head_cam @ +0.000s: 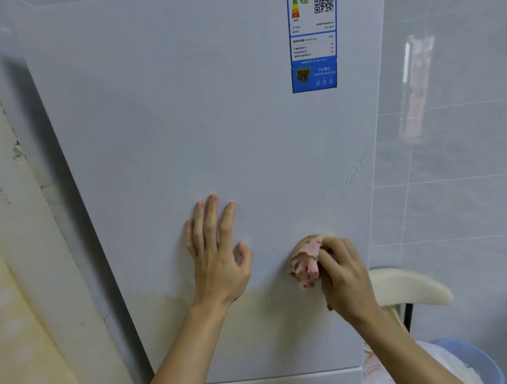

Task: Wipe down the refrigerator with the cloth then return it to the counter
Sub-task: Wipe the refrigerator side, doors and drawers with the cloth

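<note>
So the surface you're working on is the tall white refrigerator door [184, 136]. Stuck on it up at the top right is a blue and white energy label sticker [312, 39]. There are some dark scuff marks [356, 168] near the right edge, plus a yellowish band [282, 316] lower down. Your left hand [217, 252] lies flat on it, and your right hand [345, 278] presses a bunched pink patterned cloth [306, 261] against it.
</note>
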The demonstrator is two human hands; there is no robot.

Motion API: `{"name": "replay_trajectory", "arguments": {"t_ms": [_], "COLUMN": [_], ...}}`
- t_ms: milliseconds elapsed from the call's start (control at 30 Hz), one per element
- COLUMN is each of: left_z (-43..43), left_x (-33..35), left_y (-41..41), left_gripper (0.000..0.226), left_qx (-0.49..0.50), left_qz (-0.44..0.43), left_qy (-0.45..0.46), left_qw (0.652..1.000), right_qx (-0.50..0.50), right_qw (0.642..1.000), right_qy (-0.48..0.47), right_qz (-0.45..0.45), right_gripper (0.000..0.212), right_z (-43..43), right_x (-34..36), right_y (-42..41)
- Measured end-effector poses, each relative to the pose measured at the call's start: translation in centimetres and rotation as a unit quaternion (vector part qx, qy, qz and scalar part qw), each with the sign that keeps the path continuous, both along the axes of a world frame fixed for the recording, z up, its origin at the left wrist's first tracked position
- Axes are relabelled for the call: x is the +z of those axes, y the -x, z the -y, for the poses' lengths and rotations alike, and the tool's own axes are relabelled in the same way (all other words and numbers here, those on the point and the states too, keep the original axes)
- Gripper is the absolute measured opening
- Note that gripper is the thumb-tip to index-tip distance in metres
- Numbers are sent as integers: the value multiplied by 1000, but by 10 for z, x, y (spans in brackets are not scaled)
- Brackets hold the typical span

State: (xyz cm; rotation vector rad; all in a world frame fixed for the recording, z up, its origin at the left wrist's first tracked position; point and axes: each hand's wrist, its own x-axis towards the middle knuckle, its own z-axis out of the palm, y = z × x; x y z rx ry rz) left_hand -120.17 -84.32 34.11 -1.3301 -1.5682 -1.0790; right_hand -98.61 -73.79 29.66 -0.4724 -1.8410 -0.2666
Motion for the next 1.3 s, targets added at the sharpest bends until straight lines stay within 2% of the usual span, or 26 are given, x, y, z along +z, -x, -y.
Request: {"name": "replay_trajectory", "arguments": {"t_ms": [100, 200, 300, 400, 533, 567, 700, 800, 867, 967, 1033, 1100, 1167, 1233, 1300], "left_z": [-2, -5, -8, -10, -11, -11, -14, -15, -17, -19, -18, -17, -17, -19, -22], "left_x": [-3, -3, -5, -7, -8, -8, -7, -8, -10, -12, -13, -14, -13, -12, -13], "left_y": [-6, -8, -8, -9, -9, -10, -13, -16, -17, -22, -23, -24, -27, -32, -38], "left_gripper": [81, 80, 81, 81, 81, 81, 83, 84, 83, 82, 82, 81, 80, 80, 80], "left_qx": [3, 6, 12, 12, 17, 18, 16, 20, 20, 17, 16, 13, 7, 1, 3], "left_qz": [7, 11, 13, 10, 8, 8, 16, 17, 10, -13, -21, -23, -31, -37, -38], "left_qy": [-7, -10, -15, -22, -25, -29, -38, -42, -43, -30, -19, -11, -3, 1, 4], "left_qw": [1000, 1000, 1000, 1000, 1000, 999, 999, 999, 999, 999, 999, 1000, 999, 999, 999], "right_qx": [-43, -54, -52, -26, 2, -1, -44, -46, -34, -5, 7, 8, -10, -50, -75], "right_qw": [992, 984, 990, 997, 999, 999, 991, 987, 992, 999, 995, 991, 997, 996, 989], "right_qy": [21, 19, -5, -57, -31, -26, -1, -26, -45, -54, -46, -52, -49, -27, -26], "right_qz": [-118, -169, -132, -37, 41, 26, -127, -151, -110, 0, 84, 122, 55, -65, -128], "right_gripper": [27, 23, 23, 29, 33, 30, 26, 21, 22, 23, 26, 30, 19, 28, 32], "right_z": [-9, -16, -14, -9, -3, -4, -15, -20, -20, -23, -24, -24, -26, -33, -39], "right_x": [61, 79, 29, -28, -39, -26, 55, 48, 2, -63, -77, -63, -26, 17, 37], "right_y": [0, 14, 30, 23, 4, 2, 3, 19, 24, 6, -13, -25, -32, -33, -28]}}
